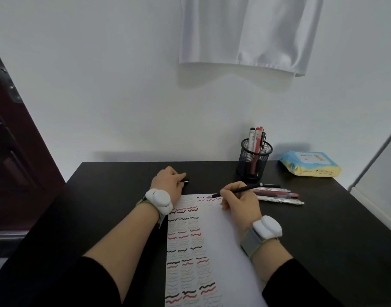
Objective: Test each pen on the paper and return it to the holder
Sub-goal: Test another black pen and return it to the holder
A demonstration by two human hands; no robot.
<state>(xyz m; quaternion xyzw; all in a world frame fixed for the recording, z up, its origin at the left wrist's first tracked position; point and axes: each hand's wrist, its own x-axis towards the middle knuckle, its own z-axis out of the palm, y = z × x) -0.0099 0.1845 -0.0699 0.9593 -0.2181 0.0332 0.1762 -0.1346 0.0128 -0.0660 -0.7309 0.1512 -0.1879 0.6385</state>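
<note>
So the right hand [238,201] has a slim black pen [236,190] pinched low on the barrel, normal writing grip, tip down at the top edge of the paper [225,235] next to a fresh black squiggle. It's a thin, stiff plastic stick that I'd guess weighs next to nothing. The smooth barrel could get slippery, so gripping near the nib like this makes sense for control. For dropping it back in the cup you'd probably want to shift up toward the middle.

The left hand [168,182] sits at the paper's top left corner, fingers curled round a small dark thing with a metal bit sticking out, most likely the pen cap [184,181], but it's too small to say for sure.

The sheet is plain white, thin and floppy, with its left half covered in rows of black, red and pale wavy test lines. It looks like it'd slide on that smooth matte black desk [323,229] if nobody pinned it.

Just right of the writing hand there's a loose bunch of pens [278,194] lying flat, white and red bodies. Behind them is the black wire-mesh pen holder [255,161], a rigid round cup with a few pens standing in it. Further right is a soft, crinkly pack of wipes [309,163].
</note>
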